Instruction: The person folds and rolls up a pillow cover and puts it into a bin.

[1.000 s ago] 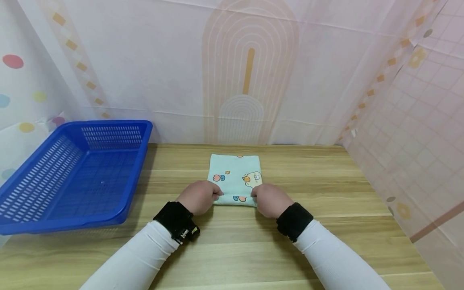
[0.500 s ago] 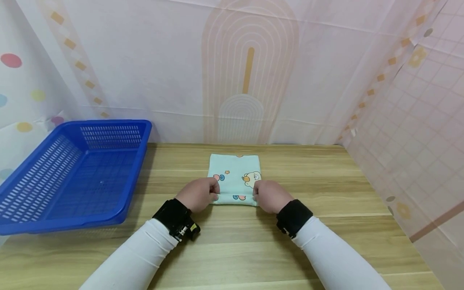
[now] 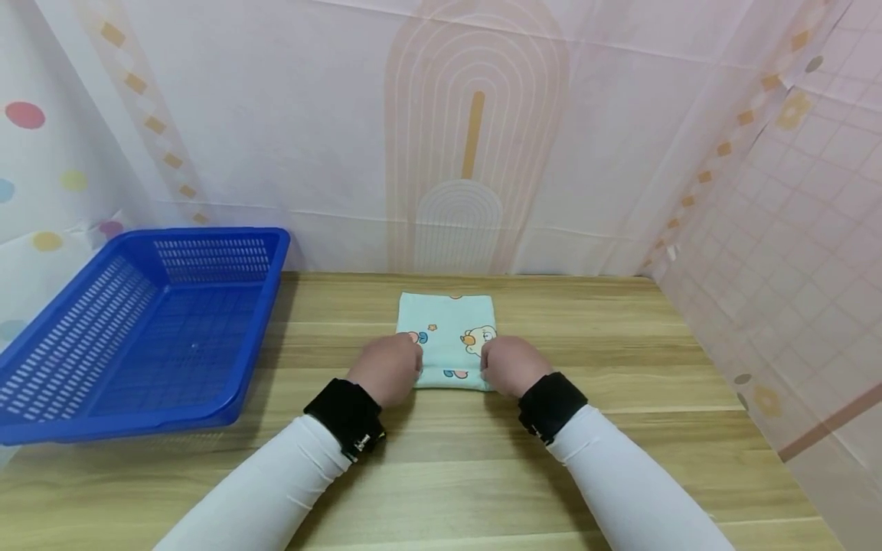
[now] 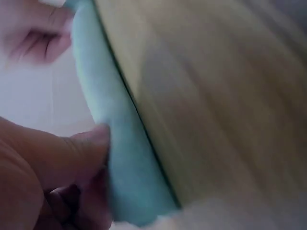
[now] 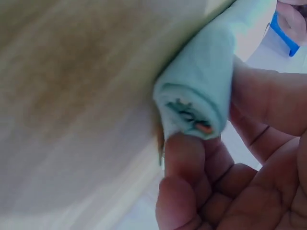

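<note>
A mint-green cloth (image 3: 446, 317) with cartoon prints lies on the wooden table, folded into a small rectangle. Its near edge is turned up into a roll (image 5: 201, 81), whose layered end shows in the right wrist view. My left hand (image 3: 387, 369) pinches the roll near its left end; in the left wrist view the thumb (image 4: 96, 143) presses against it. At the opposite end, my right hand (image 3: 515, 366) holds the roll between thumb and fingers, with fingertips under the open end. The curled left fingers are partly hidden in the head view.
A blue plastic basket (image 3: 237, 383) with slotted sides stands on the left of the table. Wood-grain tabletop (image 3: 441, 474) extends around the cloth. Patterned curtains (image 3: 331, 153) hang behind and along both sides.
Both hands have shifted slightly away from the person along the cloth's near edge. The left hand has turned, its fingers now more hidden from above. The basket has not moved.
</note>
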A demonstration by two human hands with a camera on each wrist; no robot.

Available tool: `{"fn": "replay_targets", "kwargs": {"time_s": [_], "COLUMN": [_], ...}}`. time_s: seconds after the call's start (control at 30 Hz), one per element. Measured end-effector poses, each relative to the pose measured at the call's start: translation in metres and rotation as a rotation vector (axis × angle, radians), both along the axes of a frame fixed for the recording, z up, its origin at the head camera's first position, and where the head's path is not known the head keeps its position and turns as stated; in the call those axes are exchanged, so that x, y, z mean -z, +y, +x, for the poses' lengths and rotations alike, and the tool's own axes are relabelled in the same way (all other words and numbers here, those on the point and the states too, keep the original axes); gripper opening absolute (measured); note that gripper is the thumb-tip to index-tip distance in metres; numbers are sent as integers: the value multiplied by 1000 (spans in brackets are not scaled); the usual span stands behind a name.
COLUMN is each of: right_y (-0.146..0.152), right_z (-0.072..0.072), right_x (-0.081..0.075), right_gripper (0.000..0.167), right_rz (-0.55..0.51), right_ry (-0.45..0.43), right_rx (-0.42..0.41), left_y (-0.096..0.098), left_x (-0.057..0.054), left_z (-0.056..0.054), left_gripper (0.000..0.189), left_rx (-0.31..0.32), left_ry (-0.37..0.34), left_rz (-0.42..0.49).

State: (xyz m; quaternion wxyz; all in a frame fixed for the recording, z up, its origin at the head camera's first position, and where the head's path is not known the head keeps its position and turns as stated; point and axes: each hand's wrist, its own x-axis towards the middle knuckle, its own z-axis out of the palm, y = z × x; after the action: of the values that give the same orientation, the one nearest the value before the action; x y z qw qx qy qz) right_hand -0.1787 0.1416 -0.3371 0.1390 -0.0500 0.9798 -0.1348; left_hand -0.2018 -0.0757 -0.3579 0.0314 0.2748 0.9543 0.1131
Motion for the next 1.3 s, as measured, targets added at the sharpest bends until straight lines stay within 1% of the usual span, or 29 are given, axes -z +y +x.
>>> {"fn": "replay_targets", "kwargs": {"time_s": [0.07,0.13,0.23,0.27,0.4,0.47,0.57,0.7,0.8,0.97,1.07,1.3], "right_y": [-3,-7,-12,-14,-16,-15,-11,-8,-6,-3,-2,-1], "right_z": [0,2,8,10,22,27,33,36,35,28,25,22], "right_x": [0,1,6,7,13,14,16,15,16,18,19,18], "right_gripper": [11,10,7,8,11,11,11,11,11,12,13,13], "right_rz": [32,56,89,104,149,160,170,179,175,133,116,113], "right_ry": [11,38,122,160,303,344,379,391,383,352,347,319], "right_rx": [-8,-15,-53,-70,-147,-180,-237,-288,-297,-299,-299,-289], "left_y": [6,9,9,8,4,3,2,2,2,1,0,-2], "left_x": [1,1,2,1,-2,-3,-3,-4,-5,-5,-4,-3], "left_z": [5,10,15,17,18,18,17,16,15,13,11,8], "left_gripper": [16,20,24,25,30,31,32,33,33,33,34,35], "left_rx": [53,83,88,90,116,128,130,111,96,70,66,73], "left_ry": [111,188,231,234,217,197,168,135,105,55,47,35], "left_rz": [-31,-40,-45,-49,-77,-83,-83,-78,-64,-44,-34,-11]}}
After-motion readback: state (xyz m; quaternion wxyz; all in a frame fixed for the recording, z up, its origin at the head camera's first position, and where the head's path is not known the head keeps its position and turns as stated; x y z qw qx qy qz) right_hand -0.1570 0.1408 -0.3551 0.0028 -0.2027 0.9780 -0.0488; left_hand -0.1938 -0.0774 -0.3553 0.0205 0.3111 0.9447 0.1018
